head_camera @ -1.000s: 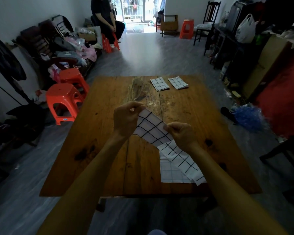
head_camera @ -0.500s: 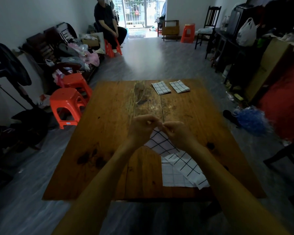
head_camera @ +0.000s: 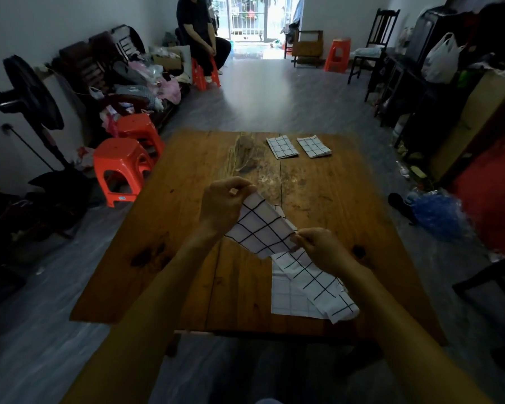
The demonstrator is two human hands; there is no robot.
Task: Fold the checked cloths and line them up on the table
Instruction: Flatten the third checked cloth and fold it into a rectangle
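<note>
Worktop: wooden worktop, mid-frame.
Done: two folded cloths lay side by side, upper centre.
Hands: left hand and right hand pinched a checked cloth, mid-fold.
Left: another cloth unfolded beneath.

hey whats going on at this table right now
A person is folding checked cloths at a wooden table. The left hand and the right hand each pinch an end of one checked cloth, holding it stretched above the table. Under the right hand more checked cloth lies unfolded near the front edge. Two folded cloths, and, lie side by side at the far edge.
</note>
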